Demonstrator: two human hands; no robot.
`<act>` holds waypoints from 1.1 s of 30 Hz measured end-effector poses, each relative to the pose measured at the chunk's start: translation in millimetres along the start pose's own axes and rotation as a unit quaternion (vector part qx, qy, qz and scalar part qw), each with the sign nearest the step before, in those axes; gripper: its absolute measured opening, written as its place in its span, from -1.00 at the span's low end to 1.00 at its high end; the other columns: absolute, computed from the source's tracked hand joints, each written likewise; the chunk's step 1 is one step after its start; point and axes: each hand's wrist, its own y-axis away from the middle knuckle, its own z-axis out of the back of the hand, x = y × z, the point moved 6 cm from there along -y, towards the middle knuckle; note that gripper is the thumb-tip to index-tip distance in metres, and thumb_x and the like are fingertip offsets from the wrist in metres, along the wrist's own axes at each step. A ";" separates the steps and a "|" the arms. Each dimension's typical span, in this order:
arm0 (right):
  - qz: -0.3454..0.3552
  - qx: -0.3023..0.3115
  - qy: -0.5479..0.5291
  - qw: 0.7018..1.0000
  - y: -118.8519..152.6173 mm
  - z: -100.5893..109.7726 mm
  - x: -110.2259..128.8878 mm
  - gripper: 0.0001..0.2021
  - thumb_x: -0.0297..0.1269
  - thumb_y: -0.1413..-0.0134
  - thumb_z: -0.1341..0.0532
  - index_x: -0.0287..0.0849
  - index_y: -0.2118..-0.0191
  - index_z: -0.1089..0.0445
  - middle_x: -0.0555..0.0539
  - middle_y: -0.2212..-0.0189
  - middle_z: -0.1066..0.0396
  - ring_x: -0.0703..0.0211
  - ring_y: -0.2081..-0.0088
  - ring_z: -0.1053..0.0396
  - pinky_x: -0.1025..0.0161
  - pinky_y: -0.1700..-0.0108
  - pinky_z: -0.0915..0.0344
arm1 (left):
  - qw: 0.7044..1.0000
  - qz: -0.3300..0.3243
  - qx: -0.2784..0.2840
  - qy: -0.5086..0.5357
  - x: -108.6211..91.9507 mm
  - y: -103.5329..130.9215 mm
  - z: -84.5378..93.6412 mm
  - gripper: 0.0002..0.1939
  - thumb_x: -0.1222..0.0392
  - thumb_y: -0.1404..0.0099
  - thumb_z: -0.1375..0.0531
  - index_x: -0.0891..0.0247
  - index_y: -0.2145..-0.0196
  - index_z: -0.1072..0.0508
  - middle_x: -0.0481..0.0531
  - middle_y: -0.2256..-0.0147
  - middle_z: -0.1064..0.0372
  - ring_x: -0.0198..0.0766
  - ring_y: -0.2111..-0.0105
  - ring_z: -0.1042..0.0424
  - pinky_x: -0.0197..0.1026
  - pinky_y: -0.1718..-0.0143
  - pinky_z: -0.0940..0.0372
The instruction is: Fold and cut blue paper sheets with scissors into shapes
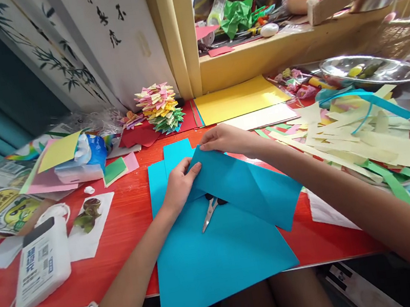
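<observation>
A folded strip of blue paper is held up at its left end by both hands, its right end slanting down over the table. My left hand pinches the lower left corner between thumb and fingers. At the top corner, my right hand grips the edge with its fingertips. Under the strip lies a large blue paper sheet, overhanging the front edge of the table. A pair of scissors rests on that sheet, handles partly hidden by the strip. Another narrow blue piece lies behind my left hand.
The red table carries paper scraps on the right, near a metal bowl. At the back stand a folded-paper stack and yellow sheets. A white corded device and a tissue pack are on the left.
</observation>
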 end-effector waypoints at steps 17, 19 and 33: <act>0.027 -0.013 0.019 0.999 -5.4 -27.3 -9.7 -0.79 -0.30 0.04 -0.15 -0.22 0.37 -0.52 -0.03 0.49 -0.44 0.28 0.47 -0.27 0.36 0.46 -0.11 | 0.958 -0.095 -0.148 -0.228 -16.7 3.4 17.9 -0.87 0.17 -0.28 -0.06 0.23 0.40 -0.31 -0.03 0.38 -0.32 -0.28 0.35 -0.29 -0.28 0.35 -0.14; 0.015 -0.015 0.005 1.000 -6.5 -30.9 -15.3 -0.79 -0.27 0.05 -0.15 -0.23 0.38 -0.52 -0.03 0.50 -0.43 0.29 0.49 -0.26 0.36 0.48 -0.11 | 0.950 -0.100 -0.162 -0.248 -15.7 2.6 21.6 -0.87 0.20 -0.29 -0.04 0.22 0.41 -0.28 -0.04 0.40 -0.29 -0.29 0.37 -0.27 -0.28 0.35 -0.13; 0.011 -0.009 0.010 1.000 -11.8 -37.2 -27.8 -0.81 -0.25 0.04 -0.16 -0.20 0.40 -0.49 -0.05 0.41 -0.48 0.21 0.39 -0.35 0.36 0.44 -0.16 | 0.932 -0.092 -0.213 -0.279 -9.4 -5.5 48.4 -0.88 0.25 -0.28 -0.02 0.20 0.44 -0.23 -0.04 0.47 -0.21 -0.28 0.46 -0.19 -0.25 0.42 -0.05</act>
